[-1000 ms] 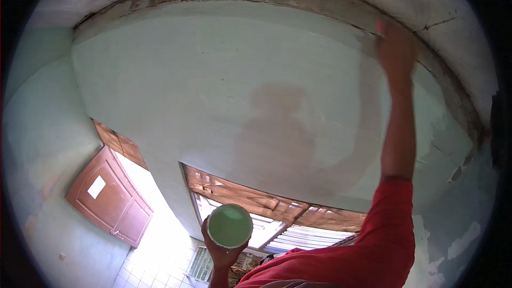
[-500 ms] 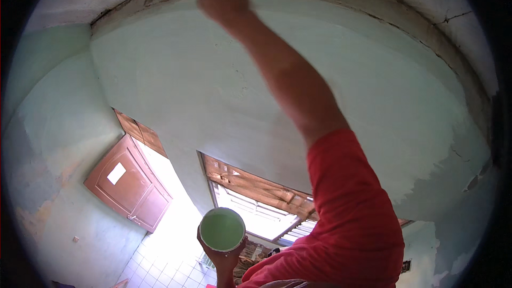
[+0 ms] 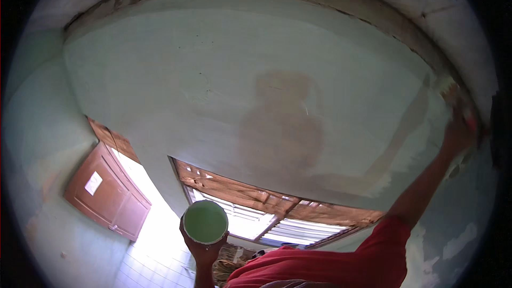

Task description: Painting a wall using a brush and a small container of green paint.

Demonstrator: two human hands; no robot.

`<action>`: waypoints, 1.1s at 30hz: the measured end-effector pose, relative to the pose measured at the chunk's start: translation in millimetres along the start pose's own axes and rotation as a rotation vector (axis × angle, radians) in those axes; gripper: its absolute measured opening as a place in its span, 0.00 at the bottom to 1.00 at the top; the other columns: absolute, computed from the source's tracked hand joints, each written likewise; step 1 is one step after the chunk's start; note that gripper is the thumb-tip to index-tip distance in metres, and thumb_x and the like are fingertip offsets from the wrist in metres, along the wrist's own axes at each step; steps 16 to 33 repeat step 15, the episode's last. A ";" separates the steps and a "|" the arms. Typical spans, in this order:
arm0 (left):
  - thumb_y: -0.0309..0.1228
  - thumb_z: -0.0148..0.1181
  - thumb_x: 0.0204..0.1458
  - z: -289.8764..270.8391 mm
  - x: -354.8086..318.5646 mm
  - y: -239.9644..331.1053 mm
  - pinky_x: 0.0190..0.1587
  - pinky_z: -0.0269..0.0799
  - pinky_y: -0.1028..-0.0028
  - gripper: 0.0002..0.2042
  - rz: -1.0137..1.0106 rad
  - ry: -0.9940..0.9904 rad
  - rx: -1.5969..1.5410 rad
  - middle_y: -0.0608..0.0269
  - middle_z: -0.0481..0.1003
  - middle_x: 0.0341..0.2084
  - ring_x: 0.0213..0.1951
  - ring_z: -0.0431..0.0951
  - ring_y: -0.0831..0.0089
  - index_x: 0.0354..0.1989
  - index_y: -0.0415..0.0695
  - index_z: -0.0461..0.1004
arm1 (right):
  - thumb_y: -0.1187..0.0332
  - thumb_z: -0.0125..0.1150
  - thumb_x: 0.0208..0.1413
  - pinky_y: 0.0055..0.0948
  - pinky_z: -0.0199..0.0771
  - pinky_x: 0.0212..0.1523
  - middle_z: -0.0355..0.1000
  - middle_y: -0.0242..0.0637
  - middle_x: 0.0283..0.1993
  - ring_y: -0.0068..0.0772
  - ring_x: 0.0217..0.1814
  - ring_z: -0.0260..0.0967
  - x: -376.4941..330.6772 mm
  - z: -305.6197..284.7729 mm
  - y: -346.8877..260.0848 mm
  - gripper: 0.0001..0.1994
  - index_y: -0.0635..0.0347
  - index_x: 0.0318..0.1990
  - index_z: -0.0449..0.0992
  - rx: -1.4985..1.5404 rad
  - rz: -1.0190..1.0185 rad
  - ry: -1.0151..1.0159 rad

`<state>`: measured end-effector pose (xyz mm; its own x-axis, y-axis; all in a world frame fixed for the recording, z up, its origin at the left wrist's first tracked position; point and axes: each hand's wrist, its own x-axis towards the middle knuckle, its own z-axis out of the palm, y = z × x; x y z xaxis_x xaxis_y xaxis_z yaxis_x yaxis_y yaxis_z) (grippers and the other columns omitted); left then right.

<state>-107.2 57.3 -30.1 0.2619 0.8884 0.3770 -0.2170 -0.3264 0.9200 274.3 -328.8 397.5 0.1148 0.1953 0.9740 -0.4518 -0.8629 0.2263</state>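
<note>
My left hand [image 3: 201,249] is wrapped round a round tub of pale green paint [image 3: 205,223], held upright low in the view. Far to the right, my outstretched right hand [image 3: 458,132] is closed on a paintbrush [image 3: 450,94]. The brush's bristles meet the top of the pale green wall [image 3: 154,80], close under the bare brown-grey strip [image 3: 341,8] along the ceiling. A bit of red shows beside the right fingers; most of the handle is hidden in the hand.
A brown door [image 3: 109,194] stands open at the lower left, with a bright tiled floor [image 3: 146,269] beyond it. A wood-framed window [image 3: 272,210] lies below the wall. Patchy, darker wall surface [image 3: 453,202] is at the right. My shadow falls on the wall.
My right hand has swung from the upper middle, by the ceiling strip, far to the right and lower. The left hand still holds the tub; the whole view has shifted somewhat.
</note>
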 end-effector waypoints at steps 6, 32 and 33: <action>0.34 0.84 0.28 37.2 0.5 22.0 0.58 0.71 0.60 0.54 0.048 -0.097 -0.059 0.49 0.68 0.56 0.57 0.72 0.58 0.66 0.38 0.54 | 0.73 0.55 0.63 0.25 0.78 0.39 0.82 0.36 0.47 0.22 0.44 0.81 -78.3 10.7 1.8 0.16 0.54 0.58 0.77 0.853 0.166 0.266; 0.38 0.84 0.29 48.7 -57.9 28.5 0.60 0.69 0.61 0.53 -0.068 0.003 -0.050 0.51 0.68 0.58 0.59 0.72 0.59 0.66 0.40 0.55 | 0.71 0.63 0.60 0.28 0.68 0.51 0.68 0.31 0.43 0.22 0.45 0.65 -224.1 -116.7 -214.3 0.12 0.55 0.48 0.69 2.779 0.582 -1.242; 0.38 0.84 0.29 48.7 -57.9 28.5 0.60 0.69 0.61 0.53 -0.068 0.003 -0.050 0.51 0.68 0.58 0.59 0.72 0.59 0.66 0.40 0.55 | 0.71 0.63 0.60 0.28 0.68 0.51 0.68 0.31 0.43 0.22 0.45 0.65 -224.1 -116.7 -214.3 0.12 0.55 0.48 0.69 2.779 0.582 -1.242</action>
